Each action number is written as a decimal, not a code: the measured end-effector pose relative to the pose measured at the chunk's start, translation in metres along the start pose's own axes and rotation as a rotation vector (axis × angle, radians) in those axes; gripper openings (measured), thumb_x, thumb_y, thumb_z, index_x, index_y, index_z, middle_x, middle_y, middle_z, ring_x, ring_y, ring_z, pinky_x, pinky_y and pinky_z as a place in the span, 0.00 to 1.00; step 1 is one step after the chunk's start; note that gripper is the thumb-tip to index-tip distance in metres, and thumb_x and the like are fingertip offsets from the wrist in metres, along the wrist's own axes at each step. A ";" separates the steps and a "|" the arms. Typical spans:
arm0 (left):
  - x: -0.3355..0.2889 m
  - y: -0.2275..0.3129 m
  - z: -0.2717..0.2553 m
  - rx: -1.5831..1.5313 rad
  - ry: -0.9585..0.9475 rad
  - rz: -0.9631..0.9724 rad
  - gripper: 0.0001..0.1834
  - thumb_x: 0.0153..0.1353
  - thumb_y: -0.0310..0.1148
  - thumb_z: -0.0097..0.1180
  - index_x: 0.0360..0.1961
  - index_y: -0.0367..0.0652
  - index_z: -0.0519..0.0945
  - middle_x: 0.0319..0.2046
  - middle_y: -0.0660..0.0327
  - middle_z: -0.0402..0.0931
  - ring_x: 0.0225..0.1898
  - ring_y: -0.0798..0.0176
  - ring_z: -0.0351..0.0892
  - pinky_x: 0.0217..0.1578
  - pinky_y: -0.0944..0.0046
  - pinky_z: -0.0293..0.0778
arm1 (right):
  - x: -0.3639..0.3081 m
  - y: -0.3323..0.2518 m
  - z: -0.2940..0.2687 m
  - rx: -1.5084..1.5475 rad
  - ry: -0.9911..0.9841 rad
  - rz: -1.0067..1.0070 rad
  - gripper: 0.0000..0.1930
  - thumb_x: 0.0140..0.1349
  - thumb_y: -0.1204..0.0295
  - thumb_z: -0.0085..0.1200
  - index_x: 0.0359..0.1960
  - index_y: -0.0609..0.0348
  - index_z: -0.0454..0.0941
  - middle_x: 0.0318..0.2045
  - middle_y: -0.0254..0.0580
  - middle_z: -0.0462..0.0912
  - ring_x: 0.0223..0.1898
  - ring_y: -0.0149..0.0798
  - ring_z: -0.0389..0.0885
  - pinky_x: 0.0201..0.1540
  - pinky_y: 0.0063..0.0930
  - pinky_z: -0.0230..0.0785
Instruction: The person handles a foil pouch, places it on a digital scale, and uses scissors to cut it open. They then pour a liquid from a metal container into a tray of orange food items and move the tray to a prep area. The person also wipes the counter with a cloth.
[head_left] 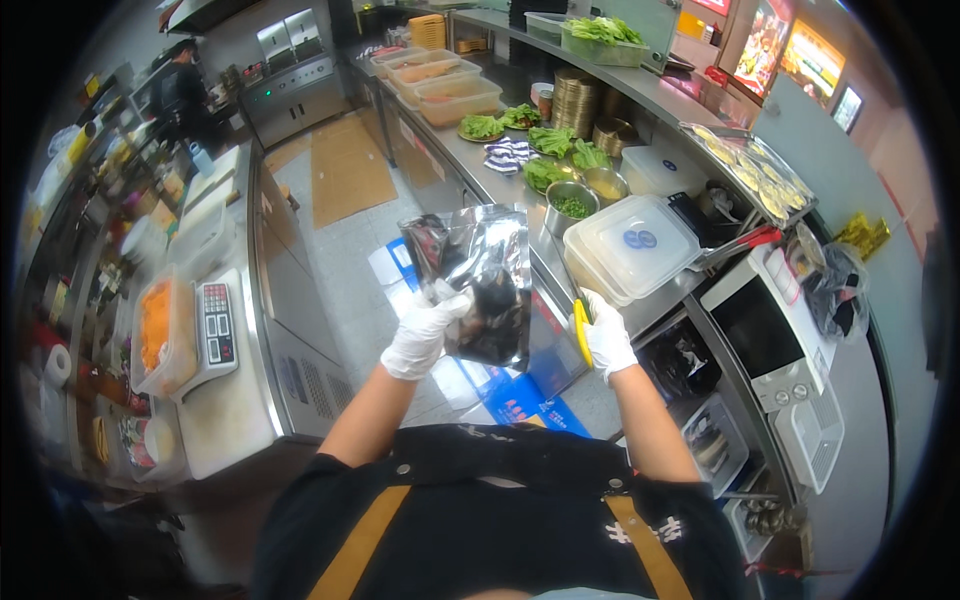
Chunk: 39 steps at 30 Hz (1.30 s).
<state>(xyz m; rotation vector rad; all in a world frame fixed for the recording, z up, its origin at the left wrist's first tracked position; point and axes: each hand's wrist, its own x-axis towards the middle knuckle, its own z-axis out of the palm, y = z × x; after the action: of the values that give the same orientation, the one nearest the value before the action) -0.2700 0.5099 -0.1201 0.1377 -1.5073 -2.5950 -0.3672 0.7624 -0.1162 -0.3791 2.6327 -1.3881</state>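
Note:
Gripped at its left side by my left hand (420, 338), a shiny silver foil pouch (500, 250) hangs upright in front of me. That hand wears a white glove, its fingers closed on the foil. Also gloved in white, my right hand (608, 340) is wrapped round the yellow handle of a pair of scissors (582, 328). The blades point up and away, to the right of the pouch and apart from it. Close beyond the right hand, a lidded clear plastic container (632, 245) sits on the steel counter.
The right counter (470, 165) carries a pot of chopped greens (572, 203), plates of lettuce (545, 175) and several plastic tubs (455, 98). A microwave (765, 325) stands at right. On the left are a scale (215, 325) and an orange-filled tub (165, 330). Flattened blue-and-white cardboard (530, 400) covers the floor. A person (182, 90) works far left.

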 end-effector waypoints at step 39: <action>-0.037 0.019 -0.167 0.041 0.120 -0.026 0.06 0.58 0.27 0.63 0.35 0.45 0.78 0.33 0.68 0.78 0.35 0.73 0.76 0.39 0.70 0.72 | -0.008 -0.087 0.129 -0.150 -0.059 -0.428 0.30 0.55 0.80 0.58 0.63 0.54 0.71 0.45 0.43 0.83 0.39 0.36 0.83 0.46 0.24 0.75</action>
<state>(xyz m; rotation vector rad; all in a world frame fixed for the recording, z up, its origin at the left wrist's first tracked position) -0.2073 0.3641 -0.1861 0.3132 -1.5270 -2.5267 -0.3152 0.6158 -0.1169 -1.0368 2.7178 -1.2542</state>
